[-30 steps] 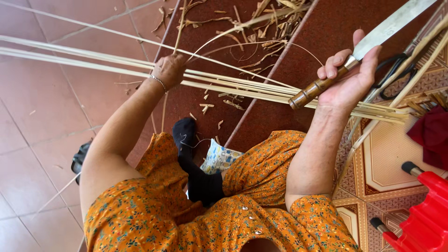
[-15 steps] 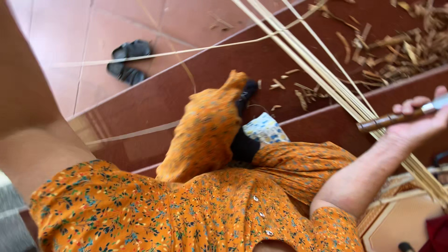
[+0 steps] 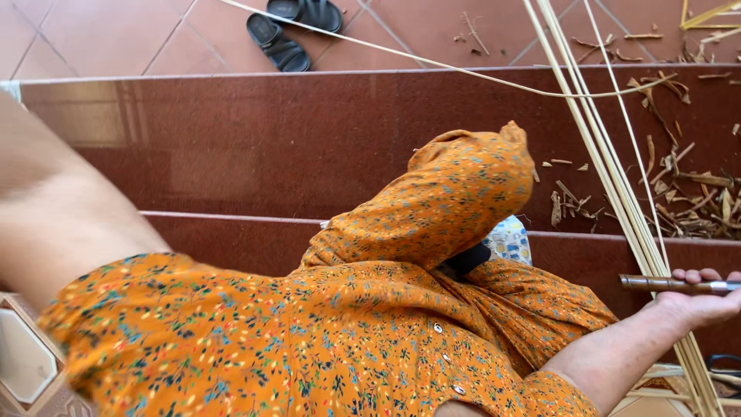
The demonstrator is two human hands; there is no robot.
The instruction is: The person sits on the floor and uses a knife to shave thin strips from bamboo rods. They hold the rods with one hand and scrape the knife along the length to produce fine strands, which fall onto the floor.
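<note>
While the right hand rests palm-up at the right edge of the view, its fingers curl over a slim knife handle, brown with a metal band, so the hand is closed on that handle; the handle lies nearly level and points left, and the blade end runs out of view to the right. Directly beside the hand, a bundle of long pale bamboo strips crosses just behind the handle, running from the far top of the view down past the wrist to the near right corner. One thinner single strip arcs across the far step from the left toward the bundle. The left hand is out of view; only the blurred bare left arm shows at the left, so its grip cannot be told. Orange floral clothing fills the near centre, with a raised knee. Dry shavings litter the dark red steps to the right. A pair of black sandals sits on the far tiled floor.
</note>
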